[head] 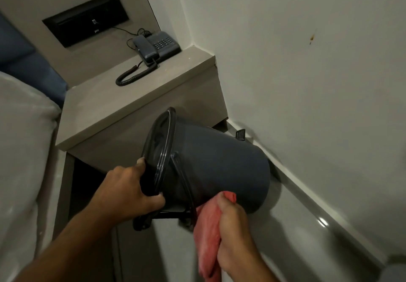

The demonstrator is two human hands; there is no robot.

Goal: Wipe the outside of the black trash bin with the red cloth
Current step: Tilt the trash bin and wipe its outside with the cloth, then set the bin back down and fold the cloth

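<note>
The right hand [232,229], low in the frame, is clutching the red cloth [208,226] against the tilted black trash bin [219,160]; the left hand [127,191] is gripping the bin's rim.

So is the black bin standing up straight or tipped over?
Tipped. The black plastic trash bin leans on its side, its rim held by the left hand.

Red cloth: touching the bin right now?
Touching. The head view shows the red cloth, bunched in the right hand, with its top edge pressed against the lower side of the bin, no gap visible.
</note>
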